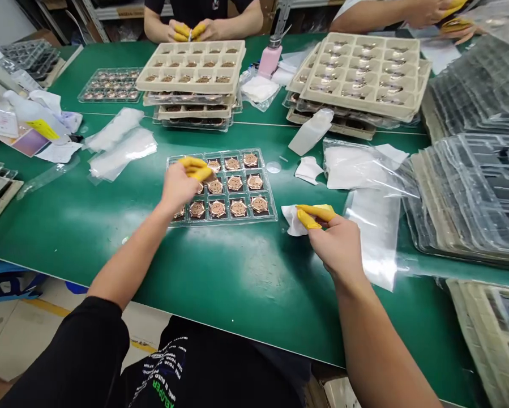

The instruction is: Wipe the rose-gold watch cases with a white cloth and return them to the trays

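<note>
A clear plastic tray (268, 192) lies on the green table mat (237, 283), holding rows of copper-coloured octagonal medals (238, 208) in dark pockets. My left hand (186, 184), with yellow finger cots, reaches over the tray's upper left corner. Its fingertips curl down onto the medals there, and whether they grip one is hidden. My right hand (330, 232), also in yellow cots, pinches a crumpled white cloth (294, 221) just off the tray's right side. The hand hides the medals beneath it at the left.
Stacked beige trays (190, 68) (360, 73) stand ahead, with a pink bottle (269, 59) between them. Plastic bags and white wipes lie around. Tall stacks of clear trays (462, 198) fill the right. A co-worker's hands (188, 31) work across the table. The mat's near edge runs in front of me.
</note>
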{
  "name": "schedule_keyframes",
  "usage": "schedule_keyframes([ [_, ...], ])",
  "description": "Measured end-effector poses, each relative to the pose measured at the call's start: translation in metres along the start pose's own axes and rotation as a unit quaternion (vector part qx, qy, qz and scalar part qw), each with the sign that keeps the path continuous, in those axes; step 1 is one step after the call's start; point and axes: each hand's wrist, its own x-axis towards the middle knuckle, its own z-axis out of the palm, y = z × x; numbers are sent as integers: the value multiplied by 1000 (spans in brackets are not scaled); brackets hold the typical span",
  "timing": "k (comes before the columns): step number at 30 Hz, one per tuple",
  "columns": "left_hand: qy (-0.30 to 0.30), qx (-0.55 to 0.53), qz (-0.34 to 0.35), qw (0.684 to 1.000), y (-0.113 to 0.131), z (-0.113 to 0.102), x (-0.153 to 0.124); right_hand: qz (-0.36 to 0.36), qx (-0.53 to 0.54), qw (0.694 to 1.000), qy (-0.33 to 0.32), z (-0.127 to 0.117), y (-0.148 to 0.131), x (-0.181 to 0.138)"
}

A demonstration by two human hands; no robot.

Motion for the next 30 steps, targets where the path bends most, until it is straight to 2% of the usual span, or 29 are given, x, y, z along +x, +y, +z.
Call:
schedule_keyframes([
  [2, 73, 62, -3, 995, -5, -25, 36, 21, 45, 999, -17, 1, -2, 1],
  [5, 89, 126, -81, 985, -17, -52, 72, 39, 80, 995, -39, 6, -4, 0],
  [7, 83, 200, -88, 972, -24, -62, 82, 37, 84, 995, -43, 8, -4, -1],
  [11, 64, 348, -32, 935, -30, -73, 84, 35, 104, 992, -59, 11, -5, -2],
  [17, 44, 468, 15, 883, -19, -78, 83, 32, 106, 989, -96, 16, 7, 0],
  [20, 39, 489, 30, 871, -12, -76, 84, 17, 97, 990, -99, 20, 15, 2],
  [22, 51, 509, 25, 859, -8, -76, 87, -11, 85, 993, -77, 22, 16, 3],
  [25, 63, 566, -26, 821, -5, -80, 90, -103, 31, 994, -3, 27, 15, 2],
  [27, 34, 585, -67, 807, -5, -83, 87, -163, -9, 986, 20, 30, 13, 2],
  [30, -17, 593, -67, 803, -10, -81, 70, -195, -35, 980, -2, 32, 11, 2],
])
